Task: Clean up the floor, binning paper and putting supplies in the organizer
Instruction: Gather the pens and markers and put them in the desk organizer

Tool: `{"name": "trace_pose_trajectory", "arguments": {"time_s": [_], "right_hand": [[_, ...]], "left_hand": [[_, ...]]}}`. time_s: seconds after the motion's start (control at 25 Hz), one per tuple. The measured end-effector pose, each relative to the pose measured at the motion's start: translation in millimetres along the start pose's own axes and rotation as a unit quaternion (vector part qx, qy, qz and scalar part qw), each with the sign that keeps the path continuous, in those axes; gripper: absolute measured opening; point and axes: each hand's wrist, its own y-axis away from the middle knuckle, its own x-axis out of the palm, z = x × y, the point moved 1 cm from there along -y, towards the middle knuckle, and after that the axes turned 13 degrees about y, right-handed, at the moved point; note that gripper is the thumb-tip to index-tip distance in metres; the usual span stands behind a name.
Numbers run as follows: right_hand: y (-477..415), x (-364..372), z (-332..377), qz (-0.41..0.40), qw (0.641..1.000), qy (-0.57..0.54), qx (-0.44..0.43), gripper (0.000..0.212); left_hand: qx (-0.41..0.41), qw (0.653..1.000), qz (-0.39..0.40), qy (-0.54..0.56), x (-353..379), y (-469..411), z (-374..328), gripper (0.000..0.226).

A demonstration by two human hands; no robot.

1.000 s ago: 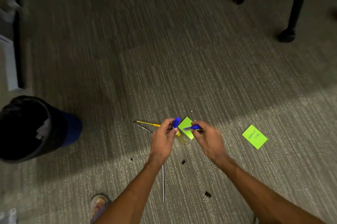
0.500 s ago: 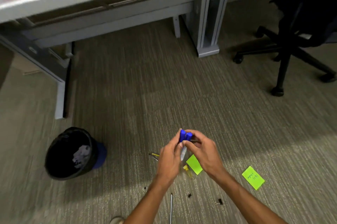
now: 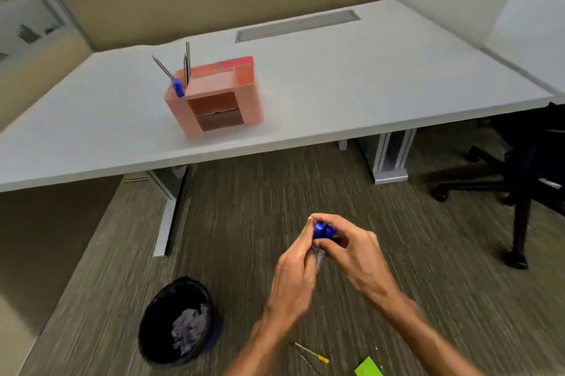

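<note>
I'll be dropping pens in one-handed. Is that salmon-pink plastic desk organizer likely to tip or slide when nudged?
The salmon-pink plastic desk organizer looks wide and low, so it probably won't tip. It is likely light, with just a few pens visible in it, so it may slide on the smooth white desk.

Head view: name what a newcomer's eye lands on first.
The left hand and right hand, low centre, together grip blue-capped pens above the carpet. A salmon organizer stands on the white desk upper left, and a black bin holding crumpled paper sits lower left.

ribbed matt carpet point(image 3: 275, 192); smooth matt desk point(image 3: 336, 85); plastic organizer point(image 3: 214, 94).
</note>
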Motion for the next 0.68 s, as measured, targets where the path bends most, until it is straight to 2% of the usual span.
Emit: {"name": "trace_pose_trajectory", "arguments": {"time_s": [0.16, 0.28, 0.4, 0.52, 0.68], "right_hand": [[-58.1, -28.5, 94.8, -0.014, 0.997, 0.046, -0.065, 0.048], [-108.2, -40.0, 162.5, -0.069, 0.991, 0.047, -0.107, 0.049], [-160.2, -41.6, 220.9, -0.134, 0.980, 0.019, -0.146, 0.049], [-209.9, -32.2, 266.2, -0.209, 0.963, 0.003, -0.171, 0.048], [-261.5, -1.0, 300.9, -0.221, 0.957, 0.016, -0.189, 0.042]], "left_hand": [[0.084, 0.994, -0.058, -0.040, -66.1, -34.4, -45.4, 0.050], [0.115, 0.977, -0.134, -0.121, -117.8, -56.3, -62.0, 0.054], [0.102, 0.956, -0.193, -0.195, -161.3, -69.3, -63.2, 0.055], [0.083, 0.935, -0.202, -0.280, -196.0, -73.3, -50.6, 0.055], [0.062, 0.913, -0.204, -0.347, -229.9, -75.5, -34.6, 0.057]]}}
